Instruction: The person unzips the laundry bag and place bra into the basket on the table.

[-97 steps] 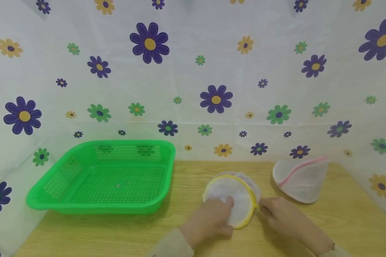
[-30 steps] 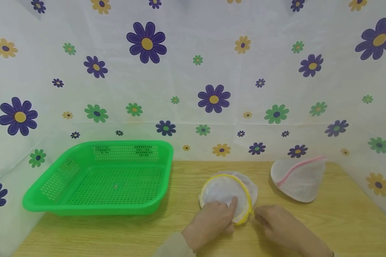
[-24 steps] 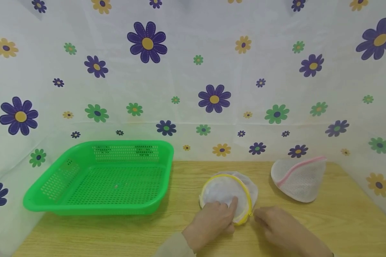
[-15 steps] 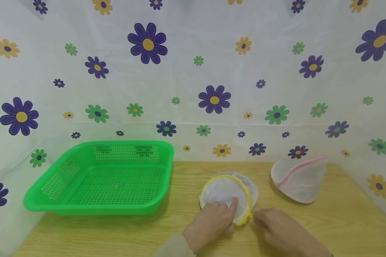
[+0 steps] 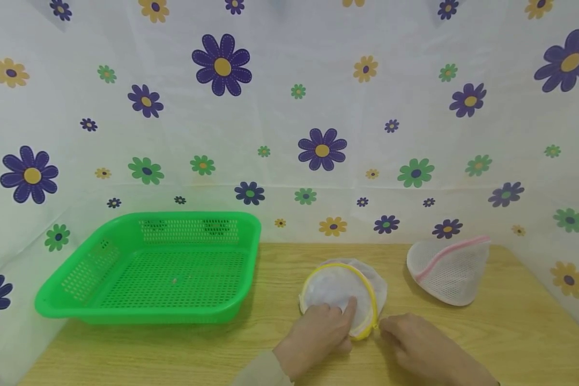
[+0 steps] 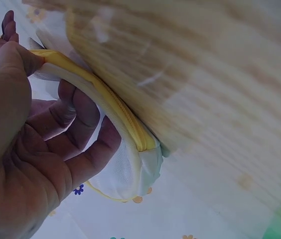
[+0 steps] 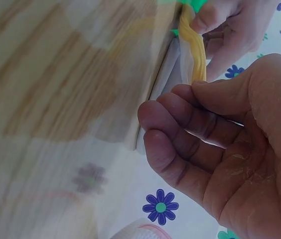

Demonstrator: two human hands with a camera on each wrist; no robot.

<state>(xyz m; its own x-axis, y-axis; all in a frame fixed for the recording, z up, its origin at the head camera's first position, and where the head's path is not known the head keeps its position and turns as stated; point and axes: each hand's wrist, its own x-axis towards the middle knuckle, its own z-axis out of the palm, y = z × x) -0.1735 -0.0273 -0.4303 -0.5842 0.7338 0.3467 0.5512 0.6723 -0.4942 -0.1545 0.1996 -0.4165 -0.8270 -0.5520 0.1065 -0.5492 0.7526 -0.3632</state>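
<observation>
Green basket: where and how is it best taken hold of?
Probably by the rim at its left and right ends together, approached from the outer sides: there the rim flares beyond a narrower base and stands raised above the table, leaving a lip to hook under.

A round bag of thin white mesh (image 5: 325,287) is lying on the wooden table (image 5: 173,354) — a yellow zip (image 5: 375,308) is curving along its right edge, and the zip's small yellow pull (image 5: 376,326) is sitting at the lower right. Pale, sheer fabric (image 5: 377,279) is spreading out behind the upper right rim.
</observation>
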